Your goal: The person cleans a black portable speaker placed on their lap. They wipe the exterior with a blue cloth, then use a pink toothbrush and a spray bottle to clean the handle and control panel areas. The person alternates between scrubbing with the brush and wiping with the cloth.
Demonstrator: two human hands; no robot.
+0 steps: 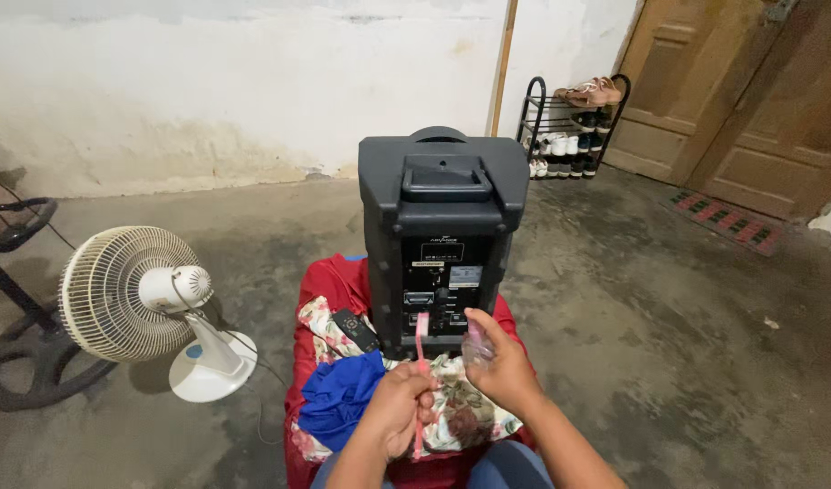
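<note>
Gripping a pink toothbrush (421, 362), the left hand (399, 409) nears the black speaker (441, 237); right hand (499, 367) clutches something clear.

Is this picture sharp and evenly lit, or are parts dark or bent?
Head view: soft, even indoor light; the speaker is sharp with dark, hard-to-read back panel; a faint shadow lies under the fan; the wide lens tilts the door at the edge.

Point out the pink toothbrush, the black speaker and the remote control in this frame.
pink toothbrush (422, 349): head view, on its handle just above the left hand.
black speaker (441, 204): head view, on the upper back panel below the carry handle.
remote control (355, 330): head view, on the middle of its button face.
</note>
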